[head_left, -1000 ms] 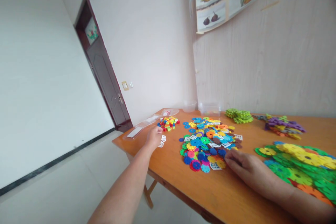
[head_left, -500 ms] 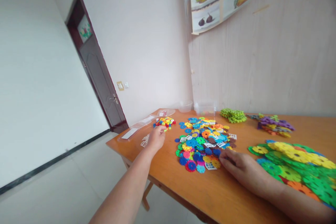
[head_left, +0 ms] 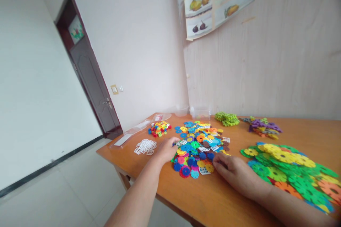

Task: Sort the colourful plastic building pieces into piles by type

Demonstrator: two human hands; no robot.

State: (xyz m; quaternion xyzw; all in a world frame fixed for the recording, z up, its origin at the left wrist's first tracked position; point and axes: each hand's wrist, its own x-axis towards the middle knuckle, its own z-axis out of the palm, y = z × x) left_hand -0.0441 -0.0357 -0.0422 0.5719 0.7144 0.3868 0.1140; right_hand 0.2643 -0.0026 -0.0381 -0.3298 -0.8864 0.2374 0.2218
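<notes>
My left hand point(head_left: 168, 149) is at the left edge of a pile of small notched plastic discs point(head_left: 195, 144) in many colours. Its thumb and forefinger close around a white window-shaped plastic piece point(head_left: 176, 144) there. My right hand point(head_left: 234, 174) rests at the pile's right edge with curled fingers, the fingertips beside a dark blue disc point(head_left: 210, 156); whatever they grip is hidden. More white window pieces lie among the discs, and a heap of them point(head_left: 145, 146) sits left of my left hand.
Small coloured blocks point(head_left: 159, 129) are heaped farther back on the wooden table point(head_left: 170, 181). Large flower-shaped discs point(head_left: 290, 166) pile up at right, near my right forearm. Green interlocking pieces point(head_left: 227, 118), purple ones point(head_left: 265, 126) and a clear plastic box point(head_left: 200, 112) stand along the wall.
My left hand has moved right and nearer, from beside the small blocks to the disc pile, uncovering the white heap. My right hand stays by the pile. The view has turned slightly right.
</notes>
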